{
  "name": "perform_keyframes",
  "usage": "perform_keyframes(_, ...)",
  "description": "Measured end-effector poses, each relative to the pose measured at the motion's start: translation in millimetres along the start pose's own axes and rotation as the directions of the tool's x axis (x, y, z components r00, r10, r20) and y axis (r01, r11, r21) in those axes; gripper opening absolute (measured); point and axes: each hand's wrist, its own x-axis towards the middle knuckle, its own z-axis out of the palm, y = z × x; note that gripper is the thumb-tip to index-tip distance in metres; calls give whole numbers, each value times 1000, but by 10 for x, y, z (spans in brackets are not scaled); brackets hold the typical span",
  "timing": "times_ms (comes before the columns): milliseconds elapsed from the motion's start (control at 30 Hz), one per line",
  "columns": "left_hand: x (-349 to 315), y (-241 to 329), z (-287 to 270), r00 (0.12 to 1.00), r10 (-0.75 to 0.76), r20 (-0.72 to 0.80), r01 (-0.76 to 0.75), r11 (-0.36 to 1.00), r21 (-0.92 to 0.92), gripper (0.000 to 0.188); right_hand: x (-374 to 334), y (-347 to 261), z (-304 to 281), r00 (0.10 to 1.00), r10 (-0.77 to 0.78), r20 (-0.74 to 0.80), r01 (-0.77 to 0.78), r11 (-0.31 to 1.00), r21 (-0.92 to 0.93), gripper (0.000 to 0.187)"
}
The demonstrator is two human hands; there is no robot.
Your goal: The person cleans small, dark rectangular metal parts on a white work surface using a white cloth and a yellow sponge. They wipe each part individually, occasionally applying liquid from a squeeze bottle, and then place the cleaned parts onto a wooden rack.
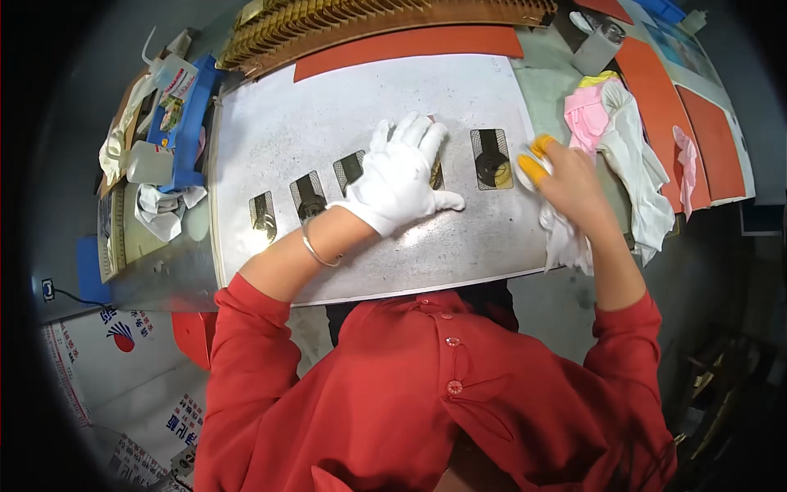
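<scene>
My left hand [402,176], in a white glove, lies with its fingers stretched out over the white board [434,254]. It partly covers a thin dark plate [438,174] with a gold-coloured part. To its left, several similar dark plates [308,195] with mesh-patterned edges lie in a slanting row. Another dark plate [492,160] with a round gold area is between my two hands. At the board's right edge, my right hand [570,180] wears yellow finger cots and is closed on a crumpled white cloth [566,238], which hangs below it.
A slotted brown rack [369,29] and an orange-red mat [410,51] line the back. On the left stand a blue tray [187,123] and a white bottle [150,162]. Pink and white cloths [631,156] and a grey bottle [598,49] are at the right.
</scene>
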Motion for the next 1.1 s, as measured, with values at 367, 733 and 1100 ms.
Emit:
perform_keyframes(367,168,173,333,992,-120,-35,120,992,22,85,835,-145,358,987,-57,153,84,981,-174,30)
perform_keyframes(733,199,100,409,993,-83,-84,84,996,7,83,665,-166,425,982,10,191,20,988,-156,25)
perform_keyframes(1100,294,57,289,992,79,102,-88,992,86,86,257,-180,498,988,26,153,3,983,-184,26)
